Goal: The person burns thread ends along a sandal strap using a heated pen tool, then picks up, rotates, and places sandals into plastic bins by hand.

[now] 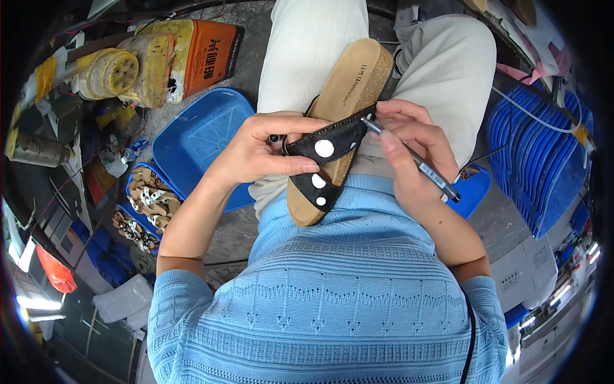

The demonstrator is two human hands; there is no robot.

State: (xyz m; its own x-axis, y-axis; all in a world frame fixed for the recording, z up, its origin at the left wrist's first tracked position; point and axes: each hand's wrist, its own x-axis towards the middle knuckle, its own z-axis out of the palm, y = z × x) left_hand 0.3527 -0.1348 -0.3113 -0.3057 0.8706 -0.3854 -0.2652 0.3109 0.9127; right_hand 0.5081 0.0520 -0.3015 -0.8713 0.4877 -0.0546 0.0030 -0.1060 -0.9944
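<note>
A sandal [346,89] with a tan cork sole and two black straps with white dots lies tilted over my lap, its heel pointing away from me. My left hand [265,150] grips it by the upper strap [329,142], with the thumb on the strap's near side and fingers around the edge. In my right hand [416,144] is a dark marker pen [422,165], its tip at the right end of the upper strap. The right fingertips rest against that strap end by the sole's edge.
To the left stand an empty blue tray [240,105], an orange can [208,61] and a yellow-stained container [115,73]. Lower left, more sandals [153,200] fill blue trays. A stack of blue trays [534,160] and a white carton [524,272] stand to the right.
</note>
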